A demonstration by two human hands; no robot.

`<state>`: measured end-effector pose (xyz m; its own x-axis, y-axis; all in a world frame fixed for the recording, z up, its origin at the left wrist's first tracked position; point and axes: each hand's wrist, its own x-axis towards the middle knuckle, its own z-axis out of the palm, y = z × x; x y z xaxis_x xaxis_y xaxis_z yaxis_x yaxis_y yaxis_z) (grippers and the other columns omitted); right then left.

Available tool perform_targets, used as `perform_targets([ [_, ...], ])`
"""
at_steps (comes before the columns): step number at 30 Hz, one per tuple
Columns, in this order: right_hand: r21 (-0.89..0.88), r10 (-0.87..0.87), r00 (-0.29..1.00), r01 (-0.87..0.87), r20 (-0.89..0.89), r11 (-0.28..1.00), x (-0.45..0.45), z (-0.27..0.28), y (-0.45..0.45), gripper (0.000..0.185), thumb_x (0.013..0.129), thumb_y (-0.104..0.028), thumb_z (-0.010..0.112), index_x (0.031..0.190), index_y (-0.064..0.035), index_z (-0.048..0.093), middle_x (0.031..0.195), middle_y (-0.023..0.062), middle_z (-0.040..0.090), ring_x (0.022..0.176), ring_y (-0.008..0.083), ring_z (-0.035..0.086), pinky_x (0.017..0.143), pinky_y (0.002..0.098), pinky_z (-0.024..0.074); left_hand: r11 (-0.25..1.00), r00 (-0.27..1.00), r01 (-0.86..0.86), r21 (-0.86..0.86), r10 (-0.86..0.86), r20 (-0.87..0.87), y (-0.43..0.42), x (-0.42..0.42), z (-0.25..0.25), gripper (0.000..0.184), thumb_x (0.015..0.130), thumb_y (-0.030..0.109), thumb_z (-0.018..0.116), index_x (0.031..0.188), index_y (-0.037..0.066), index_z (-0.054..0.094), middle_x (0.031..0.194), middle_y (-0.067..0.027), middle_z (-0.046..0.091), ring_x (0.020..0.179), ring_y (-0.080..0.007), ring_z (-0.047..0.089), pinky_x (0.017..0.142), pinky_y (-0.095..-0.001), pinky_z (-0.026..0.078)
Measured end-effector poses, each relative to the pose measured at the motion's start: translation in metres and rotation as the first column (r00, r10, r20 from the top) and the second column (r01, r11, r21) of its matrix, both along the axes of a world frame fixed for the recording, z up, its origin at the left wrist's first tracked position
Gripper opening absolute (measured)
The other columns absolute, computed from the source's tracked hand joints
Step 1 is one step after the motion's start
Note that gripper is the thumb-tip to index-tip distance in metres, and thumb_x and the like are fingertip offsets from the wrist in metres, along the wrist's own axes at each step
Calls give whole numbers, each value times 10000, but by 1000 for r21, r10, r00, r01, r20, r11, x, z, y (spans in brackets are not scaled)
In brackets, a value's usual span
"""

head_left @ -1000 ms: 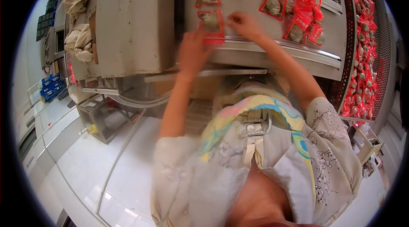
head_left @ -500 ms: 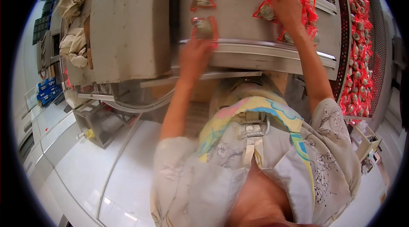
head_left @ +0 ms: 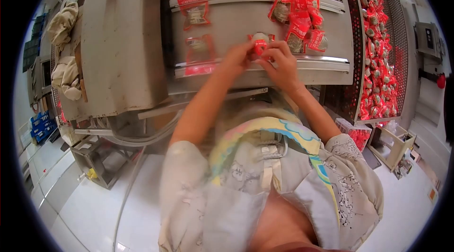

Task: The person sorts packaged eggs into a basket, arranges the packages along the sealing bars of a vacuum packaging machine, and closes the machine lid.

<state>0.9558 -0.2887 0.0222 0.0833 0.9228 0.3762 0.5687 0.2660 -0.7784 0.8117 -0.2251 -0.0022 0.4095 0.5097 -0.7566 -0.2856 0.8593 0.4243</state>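
Above the lower metal bar (head_left: 307, 64), both hands, left (head_left: 242, 57) and right (head_left: 282, 65), pinch one red packet (head_left: 261, 44), each grip nearly closed. Its white-on-red print is too small to read.

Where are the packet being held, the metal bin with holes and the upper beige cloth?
Held packet (head_left: 260, 47): head view, on the red part of its wrapper.
Metal bin (head_left: 398, 29): head view, on its right wall.
Upper beige cloth (head_left: 63, 24): head view, on its middle folds.
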Motion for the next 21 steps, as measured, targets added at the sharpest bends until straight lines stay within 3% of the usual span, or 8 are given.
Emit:
perform_targets([
  [1, -65, -22, 996, 16, -83, 998, 2, 2, -6, 152, 736, -101, 746, 778, -71, 603, 881, 56, 567, 595, 188, 542, 544, 320, 444, 999, 998, 53, 1, -53, -40, 0, 0, -1, 202, 911, 315, 607, 923, 117, 647, 758, 36, 624, 649, -44, 572, 485, -165, 404],
  [2, -90, -153, 971, 138, -185, 986, 7, 7, -8, 164, 788, -166, 726, 797, -54, 607, 805, 39, 581, 576, 108, 511, 515, 284, 414, 994, 991, 106, -1, -105, -80, 2, -5, -3, 200, 907, 315, 615, 922, 118, 646, 750, 40, 620, 641, -35, 567, 473, -155, 397],
  [5, -594, -317, 891, 69, -324, 802, 43, -22, 3, 295, 854, -312, 672, 829, -25, 607, 699, 19, 582, 558, 67, 498, 486, 260, 396, 980, 971, 198, 3, -195, -140, 4, -18, -15, 195, 901, 317, 628, 914, 123, 645, 724, 51, 608, 612, -22, 557, 443, -140, 392],
  [6, -810, -332, 866, -130, -374, 572, 48, -11, 10, 433, 891, -445, 598, 831, -17, 614, 640, 12, 583, 514, 75, 492, 472, 247, 392, 976, 965, 220, 9, -216, -149, 5, -20, -17, 194, 900, 318, 631, 910, 124, 645, 715, 55, 604, 602, -20, 555, 435, -138, 394],
  [9, -841, -409, 738, -429, -536, 328, 45, -16, 18, 457, 884, -496, 590, 808, -47, 624, 670, 8, 599, 496, 67, 494, 452, 233, 383, 972, 966, 234, -18, -235, -107, 6, -24, -17, 168, 891, 292, 649, 911, 125, 651, 692, 62, 596, 574, -16, 543, 417, -128, 394],
  [16, -701, -520, 508, -654, -687, 286, 34, -22, 21, 190, 881, -260, 668, 799, -105, 594, 669, -30, 576, 536, 54, 514, 441, 183, 365, 932, 931, 361, -33, -362, -43, 13, -36, 1, 158, 831, 218, 723, 925, 119, 645, 676, 66, 569, 564, -15, 510, 447, -139, 359],
  [18, -752, -378, 651, -566, -659, 337, 32, -23, 28, 186, 870, -253, 680, 784, -104, 608, 657, -34, 569, 537, 47, 506, 460, 189, 369, 885, 887, 461, 67, -458, -55, 21, -47, -6, 190, 805, 211, 747, 923, 106, 643, 683, 64, 568, 574, -23, 502, 465, -163, 333],
  [21, -794, -52, 903, -347, -427, 499, 28, -19, 47, 234, 839, -249, 703, 747, -41, 649, 604, -18, 573, 539, 44, 486, 493, 218, 373, 717, 792, 581, 386, -386, -474, 26, -62, 5, 279, 764, 194, 766, 981, 68, 645, 710, 58, 575, 601, -45, 496, 490, -212, 312],
])
